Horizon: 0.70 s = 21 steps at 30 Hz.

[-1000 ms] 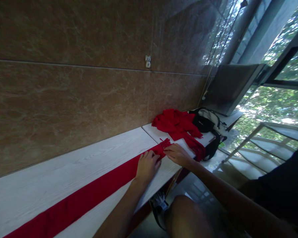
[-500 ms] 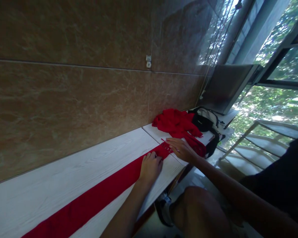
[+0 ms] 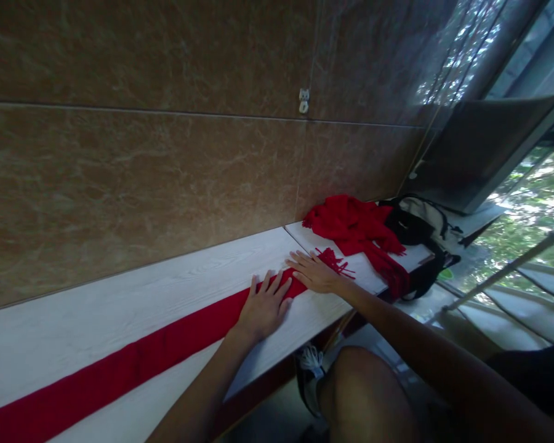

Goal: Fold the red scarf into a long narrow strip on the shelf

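A long red scarf [image 3: 161,347] lies as a narrow flat strip along the white table, running from the lower left toward the middle. Its fringe [image 3: 335,261] fans out at the far end. My left hand [image 3: 263,306] rests flat on the strip, fingers spread. Just beyond it, my right hand [image 3: 314,272] lies palm down across the scarf beside the fringe, its fingers stretched out toward the wall. Neither hand grips the cloth.
A heap of red fringed cloth [image 3: 351,224] lies farther along the table [image 3: 203,271], against a black and light bag [image 3: 418,221]. Behind them leans a dark panel [image 3: 484,154]. The tiled wall [image 3: 143,184] borders the back. A metal railing [image 3: 503,271] stands at right.
My left hand has opened from curled fingers to a flat spread. My right hand has moved from the fringe back onto the scarf, closer to the left. The view has shifted left.
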### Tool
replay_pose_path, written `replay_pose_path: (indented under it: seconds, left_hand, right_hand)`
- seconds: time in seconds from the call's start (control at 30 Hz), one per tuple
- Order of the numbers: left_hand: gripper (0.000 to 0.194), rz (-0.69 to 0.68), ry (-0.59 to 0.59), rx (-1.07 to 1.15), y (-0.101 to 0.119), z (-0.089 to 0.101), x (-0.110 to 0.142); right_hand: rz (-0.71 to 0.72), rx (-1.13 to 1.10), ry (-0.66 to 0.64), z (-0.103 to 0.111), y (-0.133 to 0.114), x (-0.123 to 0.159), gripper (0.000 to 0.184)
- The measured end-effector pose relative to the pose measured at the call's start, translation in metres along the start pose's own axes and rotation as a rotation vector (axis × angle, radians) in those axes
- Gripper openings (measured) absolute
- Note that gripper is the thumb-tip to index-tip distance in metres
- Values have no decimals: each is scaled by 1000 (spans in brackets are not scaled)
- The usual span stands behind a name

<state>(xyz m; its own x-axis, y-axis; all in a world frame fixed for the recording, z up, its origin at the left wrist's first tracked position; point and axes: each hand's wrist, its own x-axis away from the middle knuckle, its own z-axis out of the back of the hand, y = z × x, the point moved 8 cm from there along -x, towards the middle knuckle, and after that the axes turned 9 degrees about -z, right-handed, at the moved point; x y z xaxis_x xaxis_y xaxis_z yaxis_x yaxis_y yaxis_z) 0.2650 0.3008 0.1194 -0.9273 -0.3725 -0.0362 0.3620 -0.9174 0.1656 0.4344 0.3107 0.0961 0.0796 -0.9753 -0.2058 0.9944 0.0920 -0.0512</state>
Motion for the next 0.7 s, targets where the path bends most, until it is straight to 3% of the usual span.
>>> replay_pose_path:
  seconds: [0.27, 0.47, 0.57, 0.7]
  left_hand:
    - [56, 56, -17, 46, -3, 1, 4]
    - [61, 219, 40, 156, -22, 19, 11]
    - [65, 228, 69, 101, -26, 22, 5]
    - [69, 254, 54, 37, -29, 11, 8]
  right_hand:
    - [3, 67, 8, 5, -4, -2, 50]
    - [30, -8, 107, 11, -5, -12, 50]
    - [58, -46, 179, 7, -20, -23, 52]
    - [94, -14, 258, -13, -44, -22, 52]
